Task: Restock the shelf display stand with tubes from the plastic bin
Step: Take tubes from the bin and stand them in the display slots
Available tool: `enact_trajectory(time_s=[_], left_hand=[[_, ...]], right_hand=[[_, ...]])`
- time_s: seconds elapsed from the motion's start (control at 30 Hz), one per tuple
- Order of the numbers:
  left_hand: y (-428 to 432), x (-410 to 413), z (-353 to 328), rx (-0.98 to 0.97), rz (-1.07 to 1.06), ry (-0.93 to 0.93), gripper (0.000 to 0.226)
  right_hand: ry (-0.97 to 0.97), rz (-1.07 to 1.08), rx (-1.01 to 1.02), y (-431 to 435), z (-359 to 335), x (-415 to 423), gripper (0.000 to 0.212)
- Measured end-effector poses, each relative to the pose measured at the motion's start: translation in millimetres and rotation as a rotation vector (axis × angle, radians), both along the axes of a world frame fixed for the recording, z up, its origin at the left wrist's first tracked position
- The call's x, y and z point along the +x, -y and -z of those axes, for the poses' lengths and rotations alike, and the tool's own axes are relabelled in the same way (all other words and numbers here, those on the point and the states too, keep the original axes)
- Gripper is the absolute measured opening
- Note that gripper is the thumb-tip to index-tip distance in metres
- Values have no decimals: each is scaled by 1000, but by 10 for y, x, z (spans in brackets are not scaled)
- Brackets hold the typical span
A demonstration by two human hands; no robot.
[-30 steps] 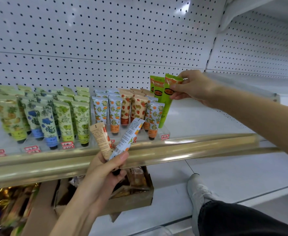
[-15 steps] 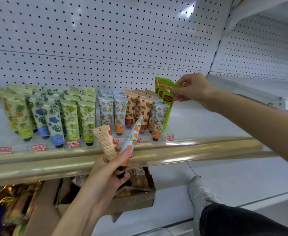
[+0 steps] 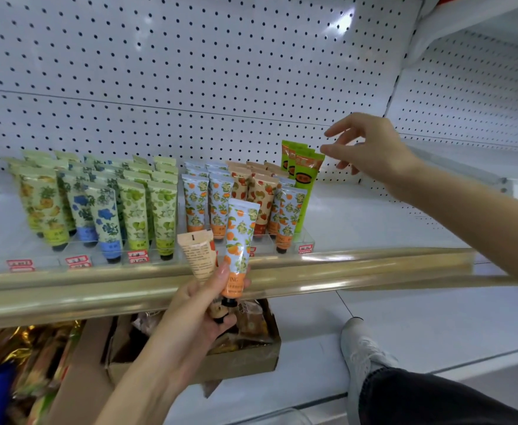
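Two tubes, one orange-print tube (image 3: 241, 237) and one beige tube (image 3: 197, 254), are clamped near their caps in my left grip (image 3: 201, 305), in front of the display stand (image 3: 311, 236). My right grip (image 3: 371, 148) hangs apart, empty, just beside the green tubes (image 3: 303, 171). I judge them light, soft-walled, slick; best pinched at the stiff crimped end.

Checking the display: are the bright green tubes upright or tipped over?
Upright: the green tubes stand crimped ends up behind the orange-print tubes; the right hand beside them is open.
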State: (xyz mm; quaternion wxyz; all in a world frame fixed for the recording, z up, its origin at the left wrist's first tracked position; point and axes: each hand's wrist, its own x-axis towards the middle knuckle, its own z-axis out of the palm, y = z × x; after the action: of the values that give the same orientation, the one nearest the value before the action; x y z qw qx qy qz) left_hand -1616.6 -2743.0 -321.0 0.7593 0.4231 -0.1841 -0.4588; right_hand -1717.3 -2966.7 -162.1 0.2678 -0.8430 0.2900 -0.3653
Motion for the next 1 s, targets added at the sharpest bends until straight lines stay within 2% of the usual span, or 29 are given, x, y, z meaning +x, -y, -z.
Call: enact_trajectory(time_s=[0.03, 0.1, 0.13, 0.3, 0.53, 0.7, 0.8, 0.87, 1.0], left_hand=[[-8, 4, 9, 0, 0, 6, 46], [-26, 3, 22, -4, -15, 28, 78], [-36, 4, 29, -7, -25, 24, 84], [-93, -9, 45, -12, -44, 15, 92], [-244, 33, 61, 53, -47, 65, 49], [-341, 109, 79, 85, -100, 155, 55], [-411, 164, 70, 86, -173, 227, 58], [-457, 217, 39, 79, -236, 236, 53], [-498, 367, 17, 31, -367, 129, 53]], right_hand=[[1, -32, -17, -66, -16, -31, 21], [-12, -122, -12, -223, -26, -60, 20], [-30, -173, -3, -308, -22, -58, 19], [-237, -469, 72, -705, 71, 43, 13], [-435, -603, 71, -1043, 275, 296, 18], [-497, -621, 126, -1008, 243, 367, 18], [-426, -607, 174, -963, 170, 379, 11], [-338, -563, 174, -925, 113, 408, 8], [-168, -440, 128, -911, 190, 557, 8]])
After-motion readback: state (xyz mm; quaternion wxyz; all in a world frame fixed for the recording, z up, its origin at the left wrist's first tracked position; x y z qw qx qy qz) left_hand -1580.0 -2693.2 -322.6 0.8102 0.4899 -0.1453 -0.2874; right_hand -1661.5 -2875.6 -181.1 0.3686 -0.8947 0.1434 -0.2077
